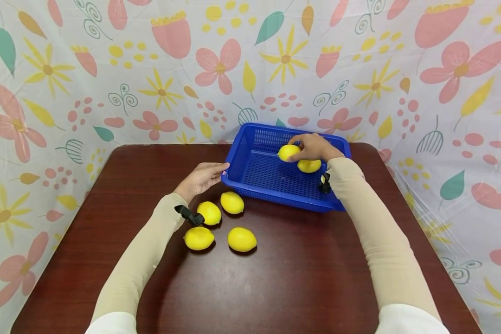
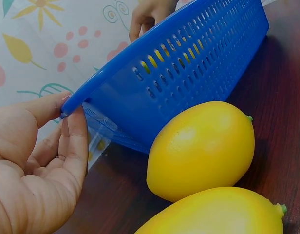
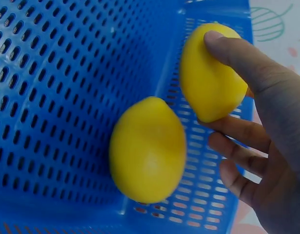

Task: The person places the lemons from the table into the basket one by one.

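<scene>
Nearest, we are seeing two beige sleeves [image 1: 138, 260] stretching over the dark, reddish-brown table [image 1: 296, 278] toward the blue basket [image 1: 275, 197], a black mount [image 1: 188, 215] sitting at each wrist. In front of the basket's left end, four yellow lemons are lying on the wood: we are finding the right front lemon [image 1: 242, 240] and the left front lemon [image 1: 199, 238] farthest from the basket, the middle lemon [image 1: 209, 213] lying nearer to it, and the closest lemon [image 1: 232, 202] lying just beside its front wall. At the basket's front left corner, we are watching the left hand [image 1: 203, 178] pinching the rim, its thumb and fingers narrowing on the plastic from either side. Inside the basket, toward its right and back, the inner lemon [image 1: 310, 165] is lying near the slotted wall. Just beside it, over the back part of the basket, the right hand [image 1: 313, 146] is holding the gripped lemon [image 1: 289, 153], thumb on one side and a finger on the other, spread only as wide as the fruit; we are not managing to tell whether this lemon is touching the basket. Behind the basket, a white curtain [image 1: 250, 46] is hanging, showing pink, yellow and teal flowers and leaves
</scene>
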`<move>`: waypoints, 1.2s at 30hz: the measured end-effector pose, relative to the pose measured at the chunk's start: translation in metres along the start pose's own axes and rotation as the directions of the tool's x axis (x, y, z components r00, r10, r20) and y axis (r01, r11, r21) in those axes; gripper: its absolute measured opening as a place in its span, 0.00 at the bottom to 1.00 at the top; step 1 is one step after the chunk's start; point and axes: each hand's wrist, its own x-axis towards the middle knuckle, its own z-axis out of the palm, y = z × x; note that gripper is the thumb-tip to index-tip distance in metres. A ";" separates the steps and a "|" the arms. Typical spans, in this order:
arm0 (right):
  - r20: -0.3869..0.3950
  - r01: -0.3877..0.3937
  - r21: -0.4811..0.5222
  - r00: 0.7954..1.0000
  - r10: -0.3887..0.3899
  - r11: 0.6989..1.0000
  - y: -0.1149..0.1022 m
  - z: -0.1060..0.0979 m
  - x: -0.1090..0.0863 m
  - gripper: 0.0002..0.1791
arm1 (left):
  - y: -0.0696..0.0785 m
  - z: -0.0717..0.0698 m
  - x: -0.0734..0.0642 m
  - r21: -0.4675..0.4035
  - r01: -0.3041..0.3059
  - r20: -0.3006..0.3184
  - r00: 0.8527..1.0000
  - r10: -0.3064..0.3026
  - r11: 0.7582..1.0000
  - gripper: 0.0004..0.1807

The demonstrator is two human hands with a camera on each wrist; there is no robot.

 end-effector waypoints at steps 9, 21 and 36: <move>0.036 -0.065 -0.104 0.997 0.070 0.992 0.001 0.022 0.017 0.38 | -0.002 -0.002 -0.001 -0.004 -0.002 0.004 1.000 0.002 1.000 0.08; 0.045 -0.115 -0.183 0.991 0.125 0.976 0.004 0.028 0.018 0.44 | -0.003 -0.004 0.001 0.023 0.000 0.006 1.000 0.000 1.000 0.08; -0.140 0.074 0.058 0.988 -0.066 0.996 -0.030 -0.032 -0.037 0.30 | 0.000 0.000 0.001 0.020 -0.004 0.000 1.000 0.004 1.000 0.08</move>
